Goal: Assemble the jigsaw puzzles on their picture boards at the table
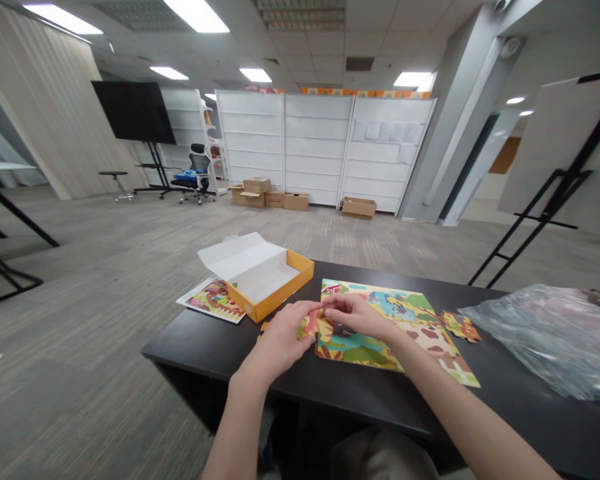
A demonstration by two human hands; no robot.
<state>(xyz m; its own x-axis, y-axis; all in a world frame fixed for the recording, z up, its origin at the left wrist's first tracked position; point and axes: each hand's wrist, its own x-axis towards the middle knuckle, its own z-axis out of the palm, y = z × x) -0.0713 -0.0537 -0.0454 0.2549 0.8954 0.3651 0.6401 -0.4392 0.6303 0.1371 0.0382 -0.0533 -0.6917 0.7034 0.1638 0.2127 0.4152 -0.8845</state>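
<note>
A colourful jigsaw puzzle (375,357) lies flat on the black table, with a dark gap near its left part. My left hand (287,337) is at the puzzle's left edge, fingers closed around a reddish-yellow puzzle piece (311,325). Over the upper left of the puzzle is my right hand (353,313), its fingers bent together and touching the same piece. A few joined loose pieces (460,327) rest to the right of the puzzle. Orange bits of another piece show partly behind my left hand.
An open yellow box (280,293) with a white inside stands at the back left of the black table (205,343), partly over a printed picture sheet (213,300). A crumpled clear plastic bag (545,333) covers the right end.
</note>
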